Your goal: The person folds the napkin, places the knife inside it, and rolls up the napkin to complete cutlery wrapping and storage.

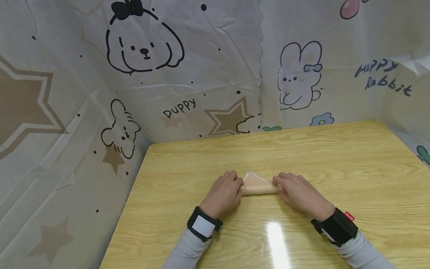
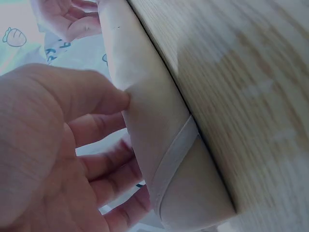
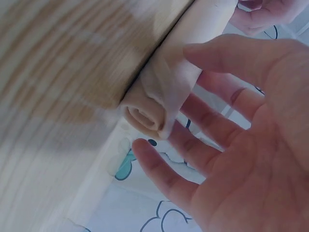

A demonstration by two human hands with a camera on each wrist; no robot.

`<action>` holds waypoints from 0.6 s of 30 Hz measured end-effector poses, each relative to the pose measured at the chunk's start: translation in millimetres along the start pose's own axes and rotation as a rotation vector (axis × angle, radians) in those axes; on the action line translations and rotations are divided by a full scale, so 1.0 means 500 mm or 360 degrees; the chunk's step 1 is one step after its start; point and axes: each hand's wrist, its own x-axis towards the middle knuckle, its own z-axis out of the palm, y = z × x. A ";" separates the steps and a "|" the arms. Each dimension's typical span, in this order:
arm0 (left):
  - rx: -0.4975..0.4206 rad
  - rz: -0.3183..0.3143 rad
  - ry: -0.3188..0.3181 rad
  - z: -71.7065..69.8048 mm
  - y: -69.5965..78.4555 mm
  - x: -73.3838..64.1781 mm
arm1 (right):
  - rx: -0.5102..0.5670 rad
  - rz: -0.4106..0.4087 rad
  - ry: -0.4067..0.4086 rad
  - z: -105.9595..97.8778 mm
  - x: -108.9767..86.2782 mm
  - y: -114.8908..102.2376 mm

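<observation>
A beige cloth [image 1: 259, 189] lies on the table rolled into a tube, one hemmed triangular corner standing out at its far side. My left hand [image 1: 222, 194] holds the tube's left end, with the thumb [image 2: 104, 94] on the near face and the fingers behind it. A hem band [image 2: 176, 147] slants across that end. At the right end, my right hand [image 1: 299, 194] holds the roll between thumb and fingers. The right wrist view shows the coiled layers [image 3: 145, 118] at the tube's open end.
The wood-grain table [image 1: 188, 160] extends around the hands on all sides. Behind it and to the left hangs a pale sheet [image 1: 215, 74] printed with cartoon animals and stars. A bright glare patch [image 1: 277, 243] shows on the near tabletop.
</observation>
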 end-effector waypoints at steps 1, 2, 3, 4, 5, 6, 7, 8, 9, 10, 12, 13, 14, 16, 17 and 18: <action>0.0007 -0.0010 -0.0008 0.000 0.000 0.000 | 0.0005 0.0001 -0.0001 0.000 0.000 -0.001; 0.0002 -0.0018 -0.0009 0.001 -0.001 0.001 | 0.0003 0.0005 -0.0005 0.001 0.001 -0.001; 0.0000 -0.0022 -0.0001 0.001 -0.002 0.001 | 0.0001 0.0005 -0.0005 0.001 0.000 -0.001; -0.0012 -0.0029 0.0013 0.002 -0.003 0.002 | -0.0004 0.0000 -0.0002 0.001 0.000 -0.001; -0.0018 -0.0033 0.0032 0.003 -0.003 0.003 | -0.0008 -0.0002 0.0003 0.001 -0.001 -0.002; -0.0026 -0.0037 0.0056 0.003 -0.004 0.004 | -0.0010 -0.0003 0.0010 0.001 -0.001 -0.002; -0.0035 -0.0042 0.0081 0.004 -0.004 0.004 | -0.0011 -0.0005 0.0020 0.002 -0.002 -0.002; -0.0043 -0.0044 0.0106 0.005 -0.005 0.005 | -0.0012 -0.0005 0.0025 0.002 -0.003 -0.002; -0.0047 -0.0042 0.0126 0.005 -0.005 0.005 | -0.0005 -0.0001 0.0029 0.003 -0.004 -0.002; -0.0044 -0.0034 0.0137 0.005 -0.004 0.005 | 0.0003 -0.0003 0.0033 0.003 -0.004 -0.003; -0.0029 -0.0015 0.0131 0.003 -0.003 0.003 | 0.0019 0.0002 0.0037 0.005 -0.004 -0.003; -0.0022 -0.0008 0.0118 0.001 -0.003 0.001 | 0.0022 0.0008 0.0040 0.006 -0.004 -0.004; -0.0018 -0.0004 0.0096 -0.001 -0.003 0.000 | 0.0028 0.0019 0.0042 0.007 -0.004 -0.004; -0.0023 -0.0014 0.0040 -0.004 -0.002 -0.003 | 0.0040 0.0032 0.0043 0.007 -0.004 -0.006; -0.0033 -0.0029 0.0009 -0.005 -0.001 -0.004 | 0.0048 0.0041 0.0040 0.008 -0.003 -0.007; -0.0037 -0.0045 -0.0015 -0.005 -0.001 -0.005 | 0.0051 0.0046 0.0035 0.008 -0.003 -0.007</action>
